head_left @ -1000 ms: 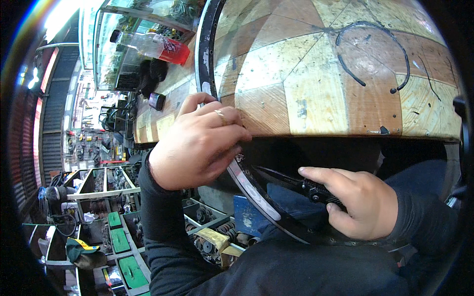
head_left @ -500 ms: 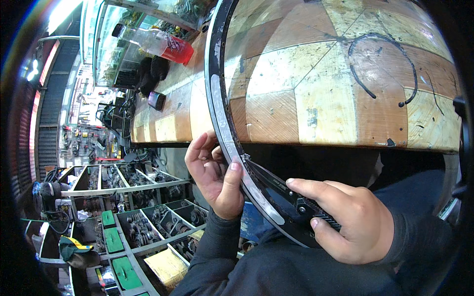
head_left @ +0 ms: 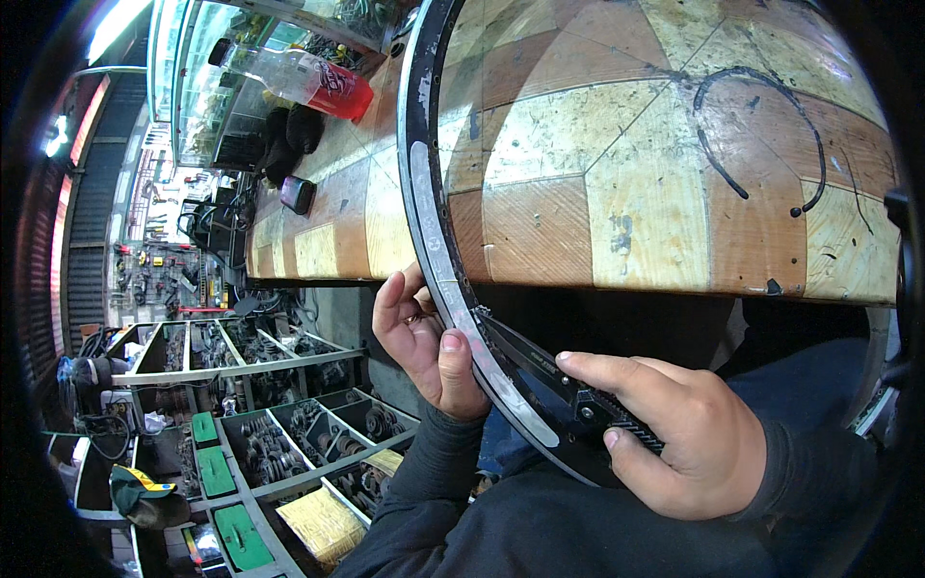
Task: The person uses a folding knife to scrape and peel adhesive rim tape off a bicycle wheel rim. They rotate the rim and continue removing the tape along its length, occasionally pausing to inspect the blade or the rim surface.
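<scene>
A black wheel rim with a silver edge curves down from the top of the view past the table edge towards my lap. Along its side runs a worn grey-white decal strip, with scraped shavings near the blade tip. My left hand grips the rim, thumb on the decal side and fingers partly behind it. In my right hand is a black folding knife, its blade out and my index finger stretched along it. The blade's tip meets the rim's inner edge, close to my left thumb.
On the patchwork wooden table lie a curved black cable and a small dark box. A bottle of red drink stands farther back. Compartment shelves of metal parts and a cap are at lower left.
My left thumb has shifted slightly down along the decal strip. The knife stays against the rim, its blade barely moved. The view has shifted a little.
</scene>
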The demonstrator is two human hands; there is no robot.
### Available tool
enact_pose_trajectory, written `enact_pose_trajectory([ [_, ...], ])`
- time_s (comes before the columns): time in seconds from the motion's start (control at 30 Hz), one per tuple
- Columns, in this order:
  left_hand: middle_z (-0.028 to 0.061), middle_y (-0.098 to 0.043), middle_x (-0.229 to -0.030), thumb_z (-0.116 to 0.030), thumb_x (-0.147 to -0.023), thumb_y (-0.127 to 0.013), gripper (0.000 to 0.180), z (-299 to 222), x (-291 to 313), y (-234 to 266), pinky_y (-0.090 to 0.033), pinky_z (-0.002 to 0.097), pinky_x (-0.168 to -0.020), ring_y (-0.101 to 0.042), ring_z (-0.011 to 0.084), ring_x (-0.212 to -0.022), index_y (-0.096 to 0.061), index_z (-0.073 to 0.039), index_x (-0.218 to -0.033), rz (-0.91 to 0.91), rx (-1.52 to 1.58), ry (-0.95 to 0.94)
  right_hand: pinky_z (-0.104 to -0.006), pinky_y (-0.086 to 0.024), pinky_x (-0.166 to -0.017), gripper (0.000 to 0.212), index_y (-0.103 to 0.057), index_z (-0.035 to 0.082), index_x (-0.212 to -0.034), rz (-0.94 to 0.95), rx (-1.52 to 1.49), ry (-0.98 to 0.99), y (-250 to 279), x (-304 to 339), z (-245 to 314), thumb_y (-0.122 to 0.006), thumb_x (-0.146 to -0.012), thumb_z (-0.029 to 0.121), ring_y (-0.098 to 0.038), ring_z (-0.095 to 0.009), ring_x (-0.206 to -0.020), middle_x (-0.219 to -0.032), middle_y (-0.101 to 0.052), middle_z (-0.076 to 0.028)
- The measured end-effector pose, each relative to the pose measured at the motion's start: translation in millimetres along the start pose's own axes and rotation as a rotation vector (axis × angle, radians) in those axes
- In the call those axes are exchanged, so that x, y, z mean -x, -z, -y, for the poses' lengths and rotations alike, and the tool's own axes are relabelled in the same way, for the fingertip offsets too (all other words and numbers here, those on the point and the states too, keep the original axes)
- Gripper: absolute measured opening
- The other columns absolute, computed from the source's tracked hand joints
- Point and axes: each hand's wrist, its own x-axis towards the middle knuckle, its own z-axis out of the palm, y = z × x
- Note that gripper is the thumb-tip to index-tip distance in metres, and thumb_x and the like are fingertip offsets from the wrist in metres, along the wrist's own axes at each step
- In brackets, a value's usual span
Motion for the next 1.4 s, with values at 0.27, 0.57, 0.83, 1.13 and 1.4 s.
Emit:
enact_pose_trajectory([
  [0.27,0.0220,-0.041,-0.136,-0.034,-0.086,-0.057,0.075,1.2,0.6,0.2,-0.039,0.0406,-0.099,-0.048,0.0242,-0.113,-0.022,-0.003,-0.145,-0.016,-0.019,0.006,-0.0336,-0.055,-0.081,0.053,-0.047,-0.007,-0.133,-0.010,-0.021,0.005,-2.0,0.4,-2.5,-0.053,-0.080,-0.007,-0.070,-0.029,-0.091,-0.104,-0.064,-0.024],
  [0.57,0.0223,-0.039,-0.136,-0.039,-0.086,-0.056,0.076,4.9,1.0,0.6,-0.039,0.0409,-0.098,-0.046,0.0249,-0.115,-0.022,-0.004,-0.144,-0.039,-0.042,-0.004,-0.0337,-0.055,-0.084,0.054,-0.044,-0.007,-0.135,0.041,-0.061,-0.052,-1.2,0.1,-6.7,-0.053,-0.081,-0.006,-0.070,-0.029,-0.095,-0.109,-0.064,-0.026],
  [0.83,0.0223,-0.040,-0.135,-0.041,-0.087,-0.056,0.075,6.1,1.2,-1.4,-0.040,0.0399,-0.097,-0.046,0.0242,-0.114,-0.023,-0.005,-0.144,-0.033,-0.015,-0.013,-0.0332,-0.056,-0.081,0.054,-0.043,-0.007,-0.136,0.015,-0.063,-0.018,-3.8,2.6,-0.9,-0.052,-0.082,-0.006,-0.070,-0.029,-0.095,-0.108,-0.064,-0.026],
  [1.13,0.0216,-0.041,-0.135,-0.041,-0.087,-0.056,0.075,9.2,1.4,-2.3,-0.039,0.0393,-0.099,-0.047,0.0244,-0.115,-0.024,-0.003,-0.143,-0.048,0.001,-0.033,-0.0334,-0.056,-0.079,0.054,-0.042,-0.006,-0.137,-0.002,-0.086,-0.029,-9.8,3.9,-2.9,-0.052,-0.083,-0.007,-0.070,-0.027,-0.092,-0.108,-0.063,-0.025],
  [1.4,0.0208,-0.041,-0.135,-0.040,-0.087,-0.056,0.074,8.4,3.0,-3.1,-0.037,0.0400,-0.101,-0.045,0.0252,-0.118,-0.025,-0.002,-0.143,-0.055,0.001,-0.022,-0.0334,-0.056,-0.080,0.052,-0.044,-0.005,-0.135,-0.033,-0.153,-0.105,-21.0,6.1,-1.5,-0.054,-0.084,-0.007,-0.069,-0.026,-0.092,-0.110,-0.062,-0.024],
])
